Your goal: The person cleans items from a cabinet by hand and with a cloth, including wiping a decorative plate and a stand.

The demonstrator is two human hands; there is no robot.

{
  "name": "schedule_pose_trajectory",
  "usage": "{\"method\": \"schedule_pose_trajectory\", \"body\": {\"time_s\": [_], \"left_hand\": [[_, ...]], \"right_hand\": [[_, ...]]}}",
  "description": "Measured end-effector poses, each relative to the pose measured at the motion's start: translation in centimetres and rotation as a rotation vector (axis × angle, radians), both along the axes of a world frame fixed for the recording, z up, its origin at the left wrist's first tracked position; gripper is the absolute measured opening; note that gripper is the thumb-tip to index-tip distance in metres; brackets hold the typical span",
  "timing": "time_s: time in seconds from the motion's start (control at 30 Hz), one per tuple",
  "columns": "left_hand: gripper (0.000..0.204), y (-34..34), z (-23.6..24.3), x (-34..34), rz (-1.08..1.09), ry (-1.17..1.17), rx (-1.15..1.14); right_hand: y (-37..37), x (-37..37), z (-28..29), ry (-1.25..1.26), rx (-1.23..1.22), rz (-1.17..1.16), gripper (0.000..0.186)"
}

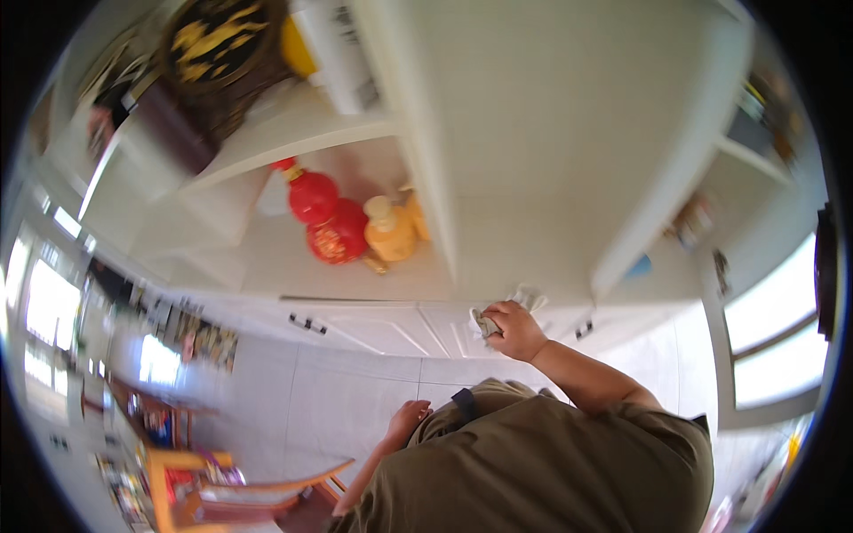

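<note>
My right hand (516, 330) is closed around a crumpled pale cloth (530, 297), at the front edge of the white cabinet's shelf (515, 240). Part of the cloth spreads past my fingers onto that edge; another bit pokes out beside my thumb. Low by my waist hangs my left hand (409, 417), its fingers curled in with nothing seen in them. A red gourd-shaped ornament (327, 218) and a yellow bottle-like ornament (391, 229) stand in the compartment to the left.
White cabinet doors (364, 325) with dark handles lie below the shelf. A round black-and-gold plate (218, 40) and a dark box (173, 124) sit higher at left. Small items stand in right-hand compartments. A wooden chair (267, 497) is behind at lower left.
</note>
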State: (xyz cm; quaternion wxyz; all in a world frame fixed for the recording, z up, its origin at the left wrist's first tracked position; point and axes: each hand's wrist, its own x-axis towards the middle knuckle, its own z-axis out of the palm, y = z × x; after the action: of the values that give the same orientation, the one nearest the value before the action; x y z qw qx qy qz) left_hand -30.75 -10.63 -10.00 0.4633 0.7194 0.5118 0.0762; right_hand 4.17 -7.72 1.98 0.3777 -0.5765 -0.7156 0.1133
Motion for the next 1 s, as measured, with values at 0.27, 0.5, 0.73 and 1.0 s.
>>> {"method": "schedule_pose_trajectory", "body": {"time_s": [0.27, 0.5, 0.73, 1.0], "left_hand": [[0.028, -3.9, -7.9, -7.3, -0.486, 0.281, -0.31], [0.029, -0.7, -11.1, -8.2, -0.801, 0.63, -0.241], [0.033, 6.7, -9.0, -1.1, -0.183, 0.306, -0.03], [0.032, -3.7, -7.6, 7.4, -0.494, 0.255, -0.007]], "right_hand": [[-22.9, 2.7, -9.1, 0.761, -0.716, -0.971, 0.033], [-51.3, 10.4, -8.4, 0.938, -0.214, -1.739, 0.061], [-57.8, 20.0, 3.0, 0.691, -0.09, -1.612, 0.084], [-57.0, 22.0, 5.7, 0.711, -0.314, -1.49, 0.088]]}}
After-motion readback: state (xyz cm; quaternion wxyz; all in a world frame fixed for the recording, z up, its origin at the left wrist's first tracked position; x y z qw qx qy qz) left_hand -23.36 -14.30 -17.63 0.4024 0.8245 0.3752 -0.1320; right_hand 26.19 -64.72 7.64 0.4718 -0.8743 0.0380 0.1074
